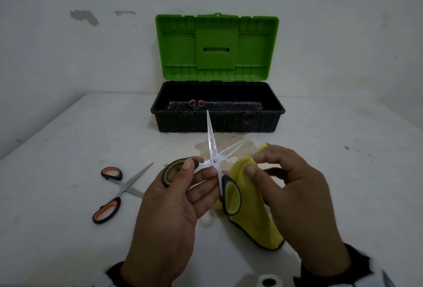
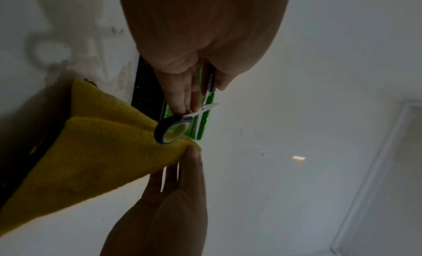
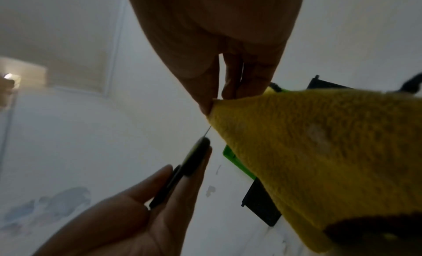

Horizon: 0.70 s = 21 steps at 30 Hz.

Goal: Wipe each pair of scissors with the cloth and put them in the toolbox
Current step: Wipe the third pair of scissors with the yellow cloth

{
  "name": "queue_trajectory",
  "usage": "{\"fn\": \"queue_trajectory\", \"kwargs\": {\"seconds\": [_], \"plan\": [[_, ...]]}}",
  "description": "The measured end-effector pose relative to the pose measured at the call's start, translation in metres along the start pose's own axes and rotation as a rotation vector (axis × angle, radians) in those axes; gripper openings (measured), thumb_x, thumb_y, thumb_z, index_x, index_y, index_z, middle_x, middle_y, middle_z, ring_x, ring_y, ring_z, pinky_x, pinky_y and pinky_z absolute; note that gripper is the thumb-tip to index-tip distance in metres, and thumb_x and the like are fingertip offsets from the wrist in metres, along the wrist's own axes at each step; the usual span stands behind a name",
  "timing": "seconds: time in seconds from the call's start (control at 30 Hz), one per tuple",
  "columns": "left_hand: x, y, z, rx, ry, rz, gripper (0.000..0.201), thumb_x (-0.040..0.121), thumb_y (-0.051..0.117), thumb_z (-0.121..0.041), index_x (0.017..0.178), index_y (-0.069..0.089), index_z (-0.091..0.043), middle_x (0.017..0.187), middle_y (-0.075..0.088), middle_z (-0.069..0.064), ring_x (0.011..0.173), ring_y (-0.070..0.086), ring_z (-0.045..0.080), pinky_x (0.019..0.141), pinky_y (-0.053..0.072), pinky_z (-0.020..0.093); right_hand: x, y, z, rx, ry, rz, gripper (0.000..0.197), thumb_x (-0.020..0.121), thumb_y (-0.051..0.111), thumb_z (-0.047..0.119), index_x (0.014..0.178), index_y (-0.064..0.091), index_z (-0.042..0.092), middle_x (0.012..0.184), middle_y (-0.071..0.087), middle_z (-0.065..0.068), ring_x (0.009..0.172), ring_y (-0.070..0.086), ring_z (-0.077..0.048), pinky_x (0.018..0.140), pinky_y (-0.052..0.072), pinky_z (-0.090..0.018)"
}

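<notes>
My left hand [image 1: 194, 172] grips one green-and-black handle of a pair of scissors [image 1: 211, 140], blades spread open and pointing away from me. My right hand [image 1: 254, 163] pinches a folded yellow cloth [image 1: 254, 213] just right of the blades, apart from them. In the left wrist view the left fingers [image 2: 182, 101] hold the scissors [image 2: 171, 130] over the cloth [image 2: 102, 151]. The right wrist view shows the right hand [image 3: 212, 101] pinching the cloth's [image 3: 308, 142] corner. Orange-handled scissors [image 1: 114, 191] lie open on the table at left. The toolbox [image 1: 217, 123] stands open behind, pink-handled scissors [image 1: 196, 104] inside.
The toolbox's green lid [image 1: 217, 46] leans upright against the white wall. A stained patch [image 1: 206, 147] marks the white table [image 1: 68, 138] in front of the box. A white roll [image 1: 269, 282] sits at the near edge between my wrists.
</notes>
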State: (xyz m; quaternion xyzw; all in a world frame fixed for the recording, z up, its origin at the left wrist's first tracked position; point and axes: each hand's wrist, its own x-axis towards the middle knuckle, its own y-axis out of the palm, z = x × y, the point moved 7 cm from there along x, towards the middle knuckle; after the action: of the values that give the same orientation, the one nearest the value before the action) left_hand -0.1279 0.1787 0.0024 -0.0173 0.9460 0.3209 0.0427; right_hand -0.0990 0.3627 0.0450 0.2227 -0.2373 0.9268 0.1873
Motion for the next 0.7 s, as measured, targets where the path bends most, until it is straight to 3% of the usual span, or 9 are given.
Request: {"fn": "queue_trajectory", "kwargs": {"seconds": [0.07, 0.13, 0.2, 0.27, 0.33, 0.4, 0.5, 0.6, 0.7], "plan": [[-0.001, 0.002, 0.003, 0.02, -0.007, -0.001, 0.034, 0.072, 0.059, -0.028, 0.096, 0.068, -0.006, 0.082, 0.075, 0.019, 0.076, 0.076, 0.028, 0.062, 0.062, 0.035, -0.004, 0.008, 0.01, -0.085, -0.108, 0.002, 0.011, 0.085, 0.073, 0.026, 0.092, 0.067, 0.032, 0.108, 0.064, 0.023, 0.105, 0.06, 0.001, 0.081, 0.046, -0.009], [-0.002, 0.002, 0.005, 0.044, -0.005, -0.007, 0.034, 0.073, 0.059, -0.028, 0.097, 0.068, -0.006, 0.083, 0.075, 0.019, 0.076, 0.076, 0.028, 0.062, 0.062, 0.035, -0.005, 0.015, 0.015, -0.104, -0.15, 0.017, 0.008, 0.086, 0.066, 0.028, 0.093, 0.065, 0.032, 0.098, 0.065, 0.021, 0.098, 0.058, 0.006, 0.077, 0.041, -0.002], [-0.003, 0.002, 0.007, 0.057, -0.004, -0.007, 0.035, 0.074, 0.058, -0.028, 0.098, 0.068, -0.006, 0.083, 0.075, 0.019, 0.077, 0.076, 0.029, 0.064, 0.062, 0.036, -0.005, 0.02, 0.018, -0.122, -0.196, 0.025, 0.007, 0.087, 0.064, 0.028, 0.094, 0.065, 0.029, 0.089, 0.066, 0.018, 0.088, 0.06, 0.001, 0.075, 0.044, -0.006], [-0.004, 0.002, 0.006, 0.063, 0.0, -0.007, 0.035, 0.074, 0.058, -0.028, 0.099, 0.067, -0.005, 0.084, 0.075, 0.02, 0.078, 0.076, 0.03, 0.065, 0.063, 0.037, -0.005, 0.022, 0.015, -0.2, -0.264, -0.003, 0.013, 0.084, 0.069, 0.025, 0.095, 0.071, 0.019, 0.087, 0.071, 0.009, 0.083, 0.06, -0.006, 0.074, 0.049, -0.018], [-0.004, 0.002, 0.005, 0.071, 0.01, -0.007, 0.035, 0.074, 0.058, -0.027, 0.099, 0.067, -0.005, 0.084, 0.075, 0.022, 0.078, 0.076, 0.031, 0.067, 0.063, 0.038, -0.007, 0.028, 0.009, -0.394, -0.307, -0.053, 0.031, 0.06, 0.084, 0.01, 0.088, 0.075, 0.0, 0.079, 0.075, -0.006, 0.087, 0.056, -0.013, 0.077, 0.048, -0.027], [-0.005, 0.002, 0.005, 0.082, 0.016, -0.002, 0.033, 0.074, 0.058, -0.027, 0.098, 0.067, -0.005, 0.084, 0.075, 0.022, 0.078, 0.076, 0.032, 0.067, 0.063, 0.039, -0.011, 0.033, 0.005, -0.448, -0.323, -0.042, 0.044, 0.037, 0.093, 0.006, 0.076, 0.074, -0.005, 0.068, 0.074, -0.006, 0.088, 0.052, -0.014, 0.08, 0.046, -0.023], [-0.005, 0.004, 0.005, 0.096, 0.011, 0.023, 0.03, 0.077, 0.057, -0.024, 0.097, 0.067, -0.004, 0.085, 0.075, 0.023, 0.079, 0.076, 0.033, 0.068, 0.063, 0.04, -0.004, 0.02, 0.024, -0.284, -0.333, -0.091, 0.01, 0.077, 0.077, 0.018, 0.085, 0.075, 0.012, 0.075, 0.072, 0.006, 0.079, 0.058, -0.007, 0.07, 0.047, -0.017], [-0.005, 0.002, 0.005, 0.095, 0.003, 0.037, 0.028, 0.077, 0.056, -0.022, 0.095, 0.067, -0.003, 0.085, 0.074, 0.025, 0.078, 0.076, 0.034, 0.067, 0.063, 0.041, -0.003, 0.018, 0.029, -0.199, -0.358, -0.145, 0.006, 0.078, 0.074, 0.016, 0.081, 0.075, 0.011, 0.072, 0.071, 0.003, 0.075, 0.057, -0.008, 0.071, 0.046, -0.014], [-0.004, 0.0, 0.004, 0.095, 0.0, 0.044, 0.03, 0.077, 0.056, -0.022, 0.097, 0.066, -0.002, 0.084, 0.074, 0.025, 0.075, 0.076, 0.033, 0.064, 0.062, 0.039, -0.007, 0.027, 0.02, -0.271, -0.327, -0.12, 0.013, 0.073, 0.082, 0.015, 0.083, 0.076, 0.009, 0.074, 0.073, 0.0, 0.076, 0.058, -0.011, 0.068, 0.049, -0.024]]}}
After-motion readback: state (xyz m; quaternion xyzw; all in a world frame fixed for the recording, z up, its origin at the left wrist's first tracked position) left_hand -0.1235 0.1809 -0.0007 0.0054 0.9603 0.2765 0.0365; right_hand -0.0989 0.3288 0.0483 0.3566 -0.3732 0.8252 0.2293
